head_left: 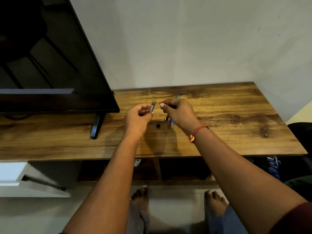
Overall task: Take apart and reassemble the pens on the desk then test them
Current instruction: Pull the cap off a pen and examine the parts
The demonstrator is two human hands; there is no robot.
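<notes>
Above the wooden counter (236,115), the left hand (137,118) pinches a grey pen barrel (152,107), its fingers curled round it. The right hand (179,113) is curled just beside; I cannot tell whether it grips anything. A blue pen (171,123) shows beneath it, near 1 small black cap (158,126) on the counter.

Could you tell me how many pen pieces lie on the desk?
3: blue plastic pen and dark piece under the right hand; small black round piece left of them. More may be hidden.
</notes>
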